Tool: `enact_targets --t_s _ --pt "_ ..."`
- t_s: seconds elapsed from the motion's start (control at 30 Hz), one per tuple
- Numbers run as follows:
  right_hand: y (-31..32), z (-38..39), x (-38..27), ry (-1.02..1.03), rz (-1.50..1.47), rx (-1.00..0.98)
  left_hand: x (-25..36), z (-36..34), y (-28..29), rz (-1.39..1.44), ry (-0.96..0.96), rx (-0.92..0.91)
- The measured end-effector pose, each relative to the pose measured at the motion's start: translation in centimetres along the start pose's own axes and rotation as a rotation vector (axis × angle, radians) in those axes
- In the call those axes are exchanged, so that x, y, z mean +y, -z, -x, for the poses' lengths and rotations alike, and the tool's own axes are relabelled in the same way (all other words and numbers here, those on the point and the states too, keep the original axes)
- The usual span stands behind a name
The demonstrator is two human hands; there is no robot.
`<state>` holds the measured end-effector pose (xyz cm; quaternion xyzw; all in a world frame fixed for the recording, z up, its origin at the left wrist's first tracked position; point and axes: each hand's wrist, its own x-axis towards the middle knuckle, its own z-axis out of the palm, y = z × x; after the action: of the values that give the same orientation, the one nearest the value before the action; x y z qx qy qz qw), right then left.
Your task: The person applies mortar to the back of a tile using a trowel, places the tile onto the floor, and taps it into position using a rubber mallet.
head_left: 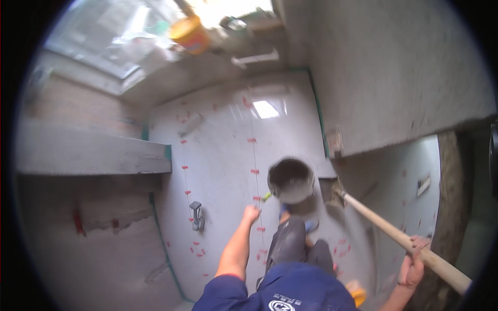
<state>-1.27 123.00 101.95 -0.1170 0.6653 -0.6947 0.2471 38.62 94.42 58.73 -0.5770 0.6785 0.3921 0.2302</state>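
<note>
One grey bucket [291,180], one wooden handle [399,238] (long), one orange bucket [190,34].

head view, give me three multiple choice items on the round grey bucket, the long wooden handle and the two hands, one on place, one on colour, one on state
1. Where does the round grey bucket stand?
A. on the pale tiled floor, ahead of the person's legs
B. on the concrete ledge at the left
C. on the window sill

2. What colour are the small tile spacers along the floor joints?
A. blue
B. red
C. white

3. What is the right hand doing?
A. hanging free
B. resting flat on the wall
C. closed around the long wooden handle

Answers:
1 A, the bucket sits on the pale tiled floor beyond the knees.
2 B, the joints show rows of red marks.
3 C, its fingers wrap the handle, while the left hand reaches forward, holding nothing.
</note>
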Motion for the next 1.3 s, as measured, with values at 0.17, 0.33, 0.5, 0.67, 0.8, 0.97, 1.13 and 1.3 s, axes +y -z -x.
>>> enact_targets --t_s 0.17,0.33,0.5,0.67,0.8,0.97,1.13,1.3 --pt "7.5 8.0 1.3 -0.137 0.183 0.225 7.1 -12.4 -1.1 0.017 -0.051 -0.067" --pt "10.8 21.6 2.1 -0.389 0.151 1.182 12.9 -26.6 -4.5 -0.439 -0.389 -0.174" --pt "10.3 30.4 -1.6 -0.66 0.724 1.038 19.7 -33.5 -8.0 -0.602 -0.678 -0.225" --pt "6.6 35.0 1.4 -0.528 0.291 1.259 24.4 -38.0 -12.4 -1.464 -1.072 -0.112" --pt "7.2 40.5 3.7 -0.538 0.233 1.368 25.6 -38.0 -14.1 -0.958 -0.698 -0.165" --pt "7.2 46.7 6.4 -0.61 0.117 1.523 23.8 -32.5 -10.7 -1.213 -0.982 -0.146" --pt "10.0 50.8 7.8 -0.59 -0.088 1.63 23.5 -21.3 -8.0 -1.159 -0.806 -0.631" --pt "10.0 55.4 7.8 -0.787 -0.261 1.825 25.8 -14.1 -7.5 -1.275 -0.669 -0.523"
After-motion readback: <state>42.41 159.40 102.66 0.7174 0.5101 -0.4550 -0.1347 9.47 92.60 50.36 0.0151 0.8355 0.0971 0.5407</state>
